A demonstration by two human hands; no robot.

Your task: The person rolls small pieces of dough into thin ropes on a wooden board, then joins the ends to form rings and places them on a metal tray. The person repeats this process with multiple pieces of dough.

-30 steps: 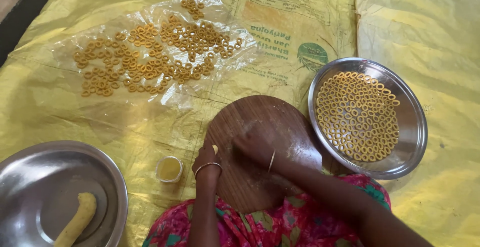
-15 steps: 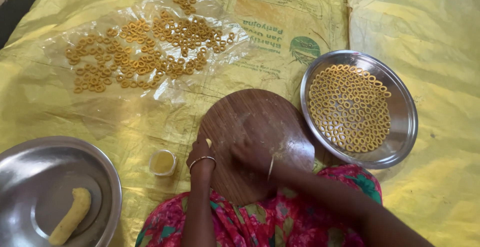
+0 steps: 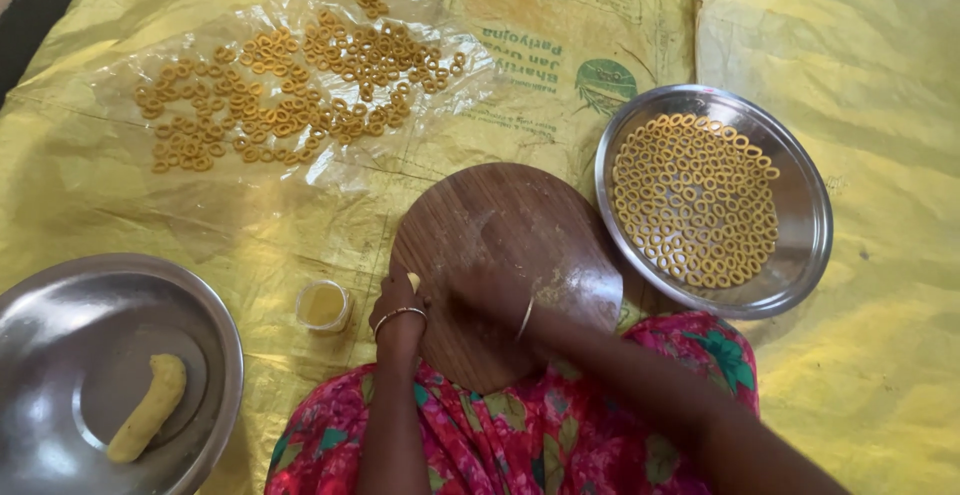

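While both hands rest low on the round wooden board (image 3: 510, 245), the left hand (image 3: 398, 300) is curled shut and pinches a small bit of yellow dough (image 3: 414, 281) that pokes out at the top. The right hand (image 3: 490, 295) lies flat and pressed on the board, just beside the left one; I cannot tell if anything is under it. A little cup of yellow oil (image 3: 324, 305) sits just left of the board. A steel bowl (image 3: 60, 295) at the bottom left holds a fat roll of dough (image 3: 148, 407). A steel plate (image 3: 800, 205) to the right of the board is full of small dough rings (image 3: 695, 200). More rings (image 3: 290, 85) lie spread on a clear plastic sheet (image 3: 250, 185) up at the top, well apart from the hands, on the yellow sack cloth (image 3: 880, 75).
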